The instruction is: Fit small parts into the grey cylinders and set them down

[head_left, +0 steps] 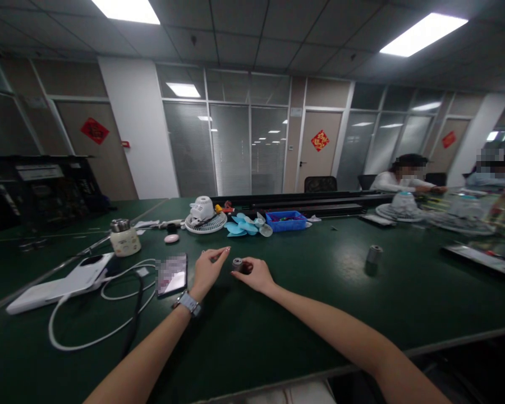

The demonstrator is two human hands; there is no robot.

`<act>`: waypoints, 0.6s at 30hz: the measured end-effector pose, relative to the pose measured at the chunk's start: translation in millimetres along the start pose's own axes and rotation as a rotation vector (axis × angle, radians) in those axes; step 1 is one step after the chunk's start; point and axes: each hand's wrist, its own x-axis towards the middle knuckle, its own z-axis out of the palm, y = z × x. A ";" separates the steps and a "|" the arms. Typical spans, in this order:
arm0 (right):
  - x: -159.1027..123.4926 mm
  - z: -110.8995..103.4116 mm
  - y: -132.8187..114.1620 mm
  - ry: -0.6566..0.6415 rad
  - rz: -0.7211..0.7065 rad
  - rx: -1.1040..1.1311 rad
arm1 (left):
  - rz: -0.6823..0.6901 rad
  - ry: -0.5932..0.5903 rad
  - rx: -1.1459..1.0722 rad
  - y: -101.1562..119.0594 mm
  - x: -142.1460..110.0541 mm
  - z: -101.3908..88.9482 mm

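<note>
A small grey metal cylinder (237,262) with a dark opening in its top stands upright at the middle of the green table. My right hand (256,275) grips it from the right, thumb in front and fingers curled behind. Just to its left, my left hand (210,268) is raised slightly, thumb and fingertips pinched together; whatever they may hold is too small to make out. The left wrist wears a watch (188,303). Farther right, a similar metal cylinder (374,254) stands alone on the tabletop.
Left of my hands lie a phone (171,275), a white cable (103,343), a white power bank (37,297) and a lidded bottle (125,238). Beyond are a fan part (204,216), blue fan blades (242,225) and a blue bin (287,222). A person (404,178) sits at back right.
</note>
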 end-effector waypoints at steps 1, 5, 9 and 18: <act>-0.2 -0.4 -0.5 0.008 0.007 -0.010 | -0.016 -0.015 0.043 -4.6 0.3 -1.2; -0.7 -2.6 -0.5 0.025 0.000 -0.023 | -0.068 -0.172 0.278 -20.5 -5.0 3.8; -1.6 -0.7 1.7 0.037 -0.016 -0.002 | -0.101 -0.251 0.511 -22.4 -11.9 9.2; 12.7 -45.6 18.9 0.208 -0.013 -0.106 | -0.079 -0.227 0.449 -22.1 -8.9 7.8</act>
